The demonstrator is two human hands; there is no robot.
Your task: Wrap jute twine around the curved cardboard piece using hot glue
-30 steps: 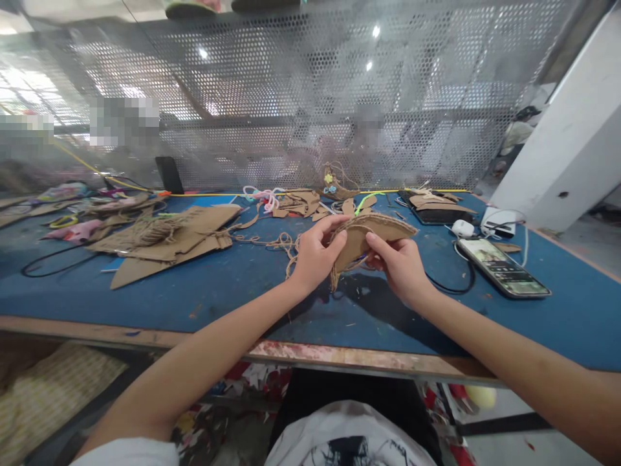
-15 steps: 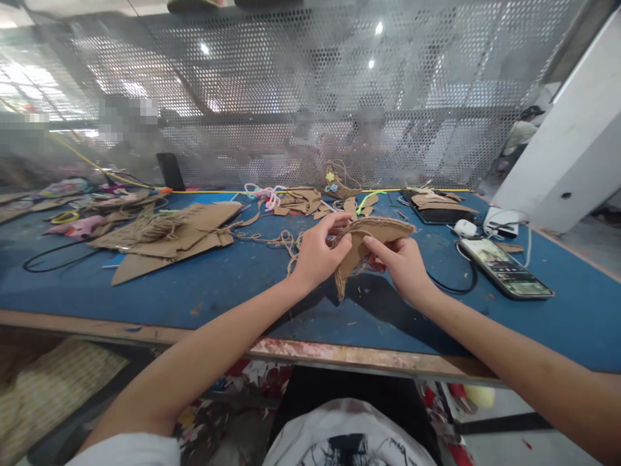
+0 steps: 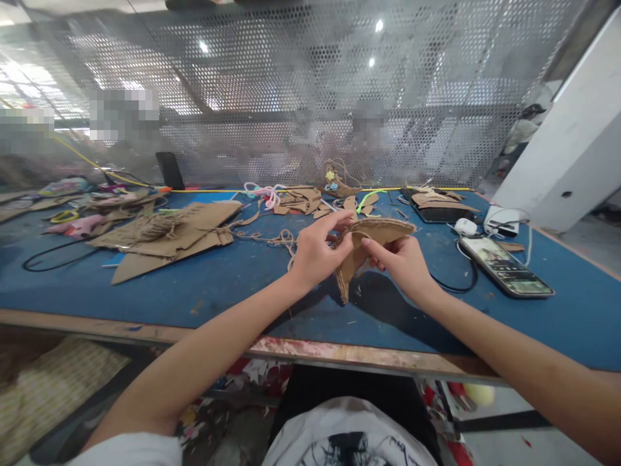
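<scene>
A curved cardboard piece (image 3: 373, 241) edged with brown twine is held above the blue table (image 3: 204, 288) between both hands. My left hand (image 3: 315, 254) pinches its left edge, thumb and fingers closed round the twine border. My right hand (image 3: 400, 262) grips the piece from the right, fingers closed on its underside. A loose length of twine (image 3: 279, 241) trails left from the piece onto the table. The lower tip of the piece points down toward the table.
Flat cardboard sheets with a twine bundle (image 3: 167, 236) lie at the left. Small cardboard scraps (image 3: 301, 200) sit at the back. A phone (image 3: 504, 265) with a lit screen, a black cable and a white charger (image 3: 499, 220) lie at the right. A perforated metal screen (image 3: 310, 103) closes the back.
The cardboard piece has turned so its lower tip points further down and right. My left fingers have shifted up along its edge. Both hands stay closed on it.
</scene>
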